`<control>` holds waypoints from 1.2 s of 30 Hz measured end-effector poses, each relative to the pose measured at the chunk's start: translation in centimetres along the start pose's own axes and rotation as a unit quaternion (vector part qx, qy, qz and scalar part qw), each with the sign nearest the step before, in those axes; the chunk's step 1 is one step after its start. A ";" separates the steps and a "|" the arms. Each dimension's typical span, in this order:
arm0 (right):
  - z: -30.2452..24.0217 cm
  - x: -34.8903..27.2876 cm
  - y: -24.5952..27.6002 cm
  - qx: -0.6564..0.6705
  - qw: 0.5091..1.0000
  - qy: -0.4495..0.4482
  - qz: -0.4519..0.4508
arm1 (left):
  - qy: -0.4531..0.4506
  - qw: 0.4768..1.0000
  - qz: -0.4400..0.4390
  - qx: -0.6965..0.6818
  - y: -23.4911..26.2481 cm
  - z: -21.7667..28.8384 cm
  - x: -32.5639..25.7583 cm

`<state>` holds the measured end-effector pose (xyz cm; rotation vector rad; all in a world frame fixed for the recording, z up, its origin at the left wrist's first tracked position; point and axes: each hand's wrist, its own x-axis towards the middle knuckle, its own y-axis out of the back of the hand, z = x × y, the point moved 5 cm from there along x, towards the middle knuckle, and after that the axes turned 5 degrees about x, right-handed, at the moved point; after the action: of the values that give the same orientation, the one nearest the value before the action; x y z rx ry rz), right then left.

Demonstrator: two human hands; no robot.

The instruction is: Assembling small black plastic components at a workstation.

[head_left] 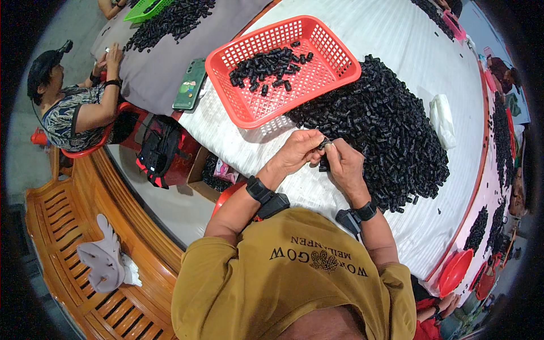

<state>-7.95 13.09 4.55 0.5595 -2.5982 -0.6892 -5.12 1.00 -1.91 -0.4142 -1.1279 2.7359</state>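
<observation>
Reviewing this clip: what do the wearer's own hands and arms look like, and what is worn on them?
Both the left hand and the right hand are ungloved. Each wrist wears a black strap with a dark, boxy module on it. The forearms are uncovered; short mustard-brown sleeves cover the upper arms. I see no cables on either arm.

The basket (309, 71) is red, the small pieces (385, 136) black.

A small black piece (323, 143) is pinched between left hand (297, 152) and right hand (347, 164).
</observation>
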 end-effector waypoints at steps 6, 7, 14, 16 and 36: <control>0.3 0.0 0.1 0.009 0.999 -0.024 0.021 | 0.000 1.000 0.004 -0.010 -0.4 0.4 -0.1; 0.1 0.1 0.1 0.005 0.999 -0.023 0.024 | 0.001 1.000 0.006 -0.011 -0.4 0.4 -0.1; -0.4 0.1 0.2 -0.001 1.000 0.001 0.002 | -0.004 1.000 -0.005 0.007 -0.1 0.1 0.0; -0.3 0.1 0.1 -0.006 1.000 0.003 -0.016 | -0.008 1.000 -0.001 0.020 0.0 0.1 0.0; 1.7 -0.2 0.0 0.058 0.994 -0.084 0.049 | -0.006 1.000 -0.011 0.004 -0.6 0.6 -0.3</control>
<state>-8.61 13.81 3.14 0.4214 -2.8163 -0.5804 -4.96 0.98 -1.05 -0.3817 -1.1163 2.7274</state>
